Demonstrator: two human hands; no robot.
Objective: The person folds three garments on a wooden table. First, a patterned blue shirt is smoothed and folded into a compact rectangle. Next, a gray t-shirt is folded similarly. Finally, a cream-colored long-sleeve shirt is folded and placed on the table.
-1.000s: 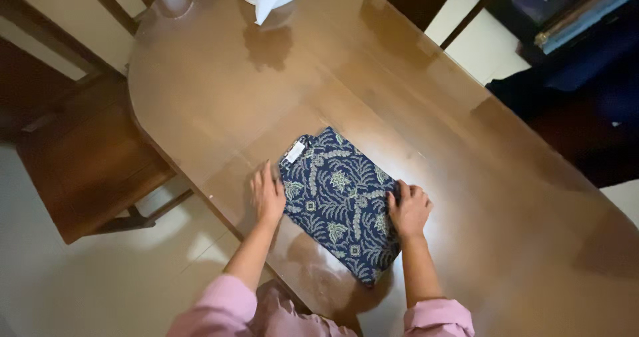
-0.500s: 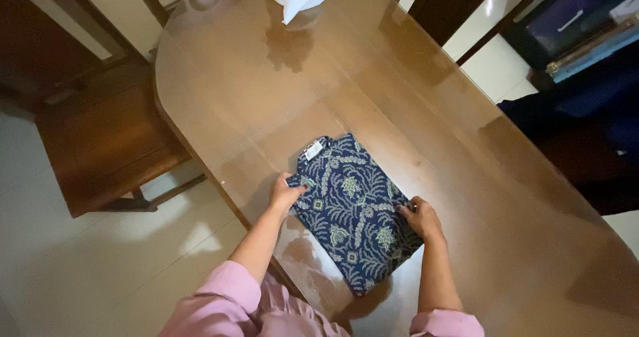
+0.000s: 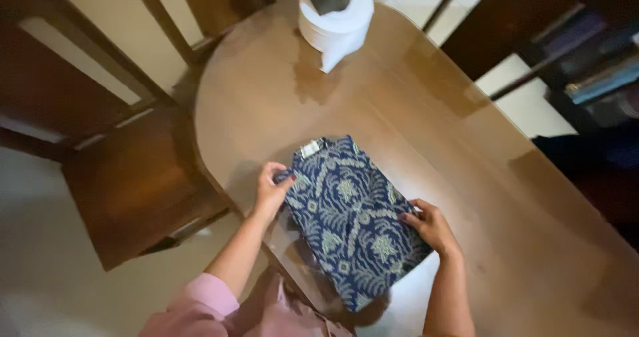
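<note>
Your left hand (image 3: 271, 192) pinches the left edge of the folded blue patterned cloth (image 3: 349, 217). Your right hand (image 3: 431, 227) pinches its right edge. The cloth lies on the brown worktop (image 3: 426, 111), low in the middle of the frame.

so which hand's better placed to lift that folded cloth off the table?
Probably left. The left hand already pinches the folded blue patterned cloth at its edge near the table rim, fingers curled around it. The right hand only touches the opposite edge.
</note>
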